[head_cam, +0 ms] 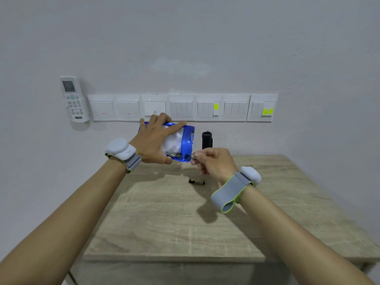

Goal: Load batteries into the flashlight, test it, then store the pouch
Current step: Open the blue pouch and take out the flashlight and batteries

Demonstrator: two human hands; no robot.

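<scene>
My left hand [153,140] grips a blue and white pouch [178,143] and holds it tilted above the wooden table [185,219]. At the pouch's lower edge, my right hand [213,161] pinches a small object with its fingertips; it looks like a battery, mostly hidden by the fingers. One black and gold battery [197,181] lies flat on the table below the hands. A black flashlight [206,139] stands upright at the table's far edge, just right of the pouch.
A row of white wall switches [183,108] runs behind the table, some with yellow stickers. A white remote control [74,99] hangs on the wall at left. The table's front edge lies near me and its right side runs along a wall.
</scene>
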